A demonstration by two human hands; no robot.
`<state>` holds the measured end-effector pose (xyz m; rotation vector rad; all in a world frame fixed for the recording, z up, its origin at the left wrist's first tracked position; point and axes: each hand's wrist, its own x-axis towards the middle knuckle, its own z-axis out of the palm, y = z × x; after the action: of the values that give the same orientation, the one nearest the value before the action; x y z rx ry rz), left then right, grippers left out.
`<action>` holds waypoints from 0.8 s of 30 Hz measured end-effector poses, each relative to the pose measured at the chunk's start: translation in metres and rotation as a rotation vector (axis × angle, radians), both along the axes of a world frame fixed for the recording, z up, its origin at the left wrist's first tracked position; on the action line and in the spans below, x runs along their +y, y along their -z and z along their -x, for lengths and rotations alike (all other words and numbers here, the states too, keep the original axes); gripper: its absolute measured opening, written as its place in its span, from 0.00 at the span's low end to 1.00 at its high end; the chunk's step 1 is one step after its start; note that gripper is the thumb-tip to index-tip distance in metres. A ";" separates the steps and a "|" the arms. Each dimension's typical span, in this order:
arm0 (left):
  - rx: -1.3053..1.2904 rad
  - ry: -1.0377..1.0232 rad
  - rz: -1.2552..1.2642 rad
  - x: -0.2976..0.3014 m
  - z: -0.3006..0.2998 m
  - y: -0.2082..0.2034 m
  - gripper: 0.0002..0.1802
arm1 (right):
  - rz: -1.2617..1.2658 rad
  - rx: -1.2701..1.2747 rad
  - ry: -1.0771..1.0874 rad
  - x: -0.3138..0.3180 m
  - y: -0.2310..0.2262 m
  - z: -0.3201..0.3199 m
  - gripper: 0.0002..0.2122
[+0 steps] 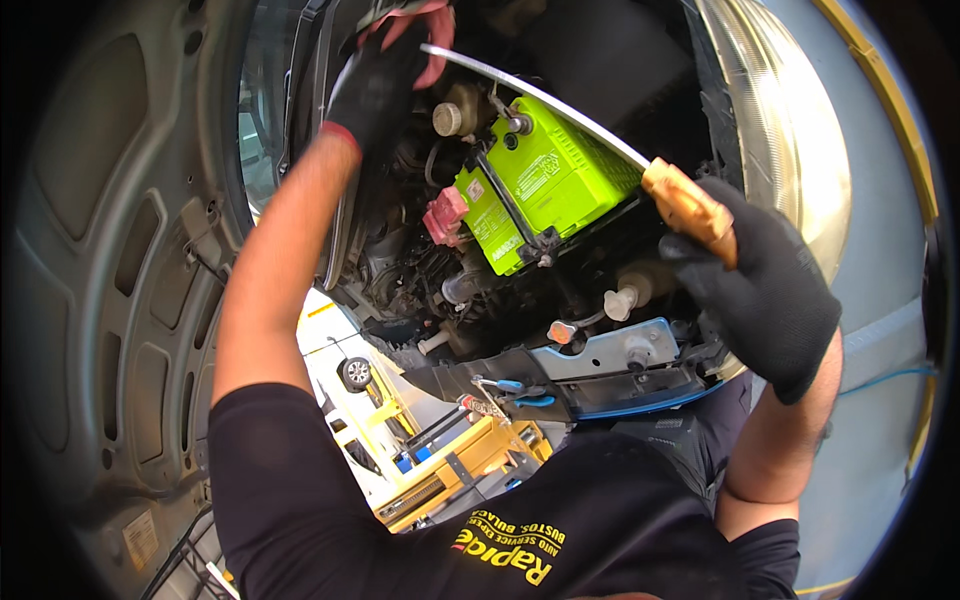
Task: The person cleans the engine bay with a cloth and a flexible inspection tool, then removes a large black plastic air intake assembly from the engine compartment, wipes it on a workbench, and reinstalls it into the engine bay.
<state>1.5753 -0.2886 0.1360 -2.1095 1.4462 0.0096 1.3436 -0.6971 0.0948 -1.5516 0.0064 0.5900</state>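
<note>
My right hand, in a black glove, is closed round the tan, wooden-looking handle of a long tool. Its thin pale strip slants up and left over a lime-green car battery. At the strip's far end is my left hand, in a black glove with a red cuff. A pinkish-red shape shows at its fingers; whether this is part of the glove or a held thing is unclear. A black hold-down bar crosses the battery, with a red terminal cover at its left side.
The raised hood fills the left. A headlight curves along the right. Blue-handled pliers lie on the front edge of the engine bay. A capped reservoir is beside the battery. Yellow equipment stands on the floor beyond.
</note>
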 end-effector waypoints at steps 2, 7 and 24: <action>0.023 -0.294 -0.224 0.098 0.054 -0.005 0.27 | -0.028 0.037 -0.078 0.010 -0.007 0.005 0.11; -0.124 -0.076 -0.500 0.201 0.125 -0.016 0.27 | 0.034 -0.041 -0.220 0.060 -0.007 0.023 0.11; -0.339 -0.305 -0.551 0.453 0.290 0.005 0.38 | 0.282 -0.024 -0.275 0.240 -0.047 0.134 0.17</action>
<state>1.2852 0.1643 0.1311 -1.7443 0.7991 0.1430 1.2094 -0.4567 0.1419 -1.8493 -0.1498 0.8142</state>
